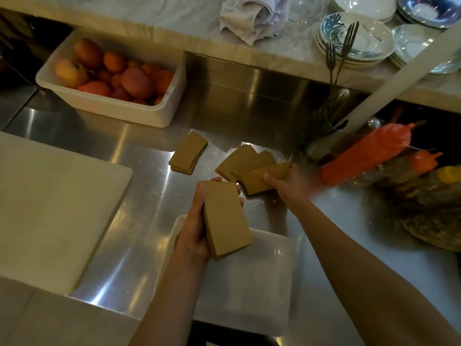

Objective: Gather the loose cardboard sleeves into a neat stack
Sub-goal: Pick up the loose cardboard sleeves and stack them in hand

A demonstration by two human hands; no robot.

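Brown cardboard sleeves in three groups on or above the steel bench (139, 221). Gathered stack (225, 218) sits in the left hand (197, 226), fingers wrapped round its far edges, thumb side along the left edge; stack held lengthwise, raised above a translucent plastic tray (249, 278) near the bench's front edge. Edges of this stack look roughly flush.

Fanned pile (245, 162) lies on the bench just beyond the left hand, sleeves overlapping and splayed. Right hand (287, 181) is closed on the nearest sleeve of the fan (264, 179), thumb on top, fingers under its right end; whether that sleeve is lifted clear of the bench, cannot tell.

Third small pile (188, 153) lies on the bench to the left of the fan, apart from it, tilted diagonally, a few sleeves with edges slightly offset.

Outward: white cutting board (50, 208) on the left of the bench. White tub (149, 116) of orange and red fruit (119, 76) at the back left. Orange squeeze bottles (369, 153) leaning on the right, near the right hand. Marble shelf (174, 23) behind carries stacked plates (354, 46), glassware, crumpled paper (252, 16). Forks (341, 51) stand upright in a holder in front of the plates.
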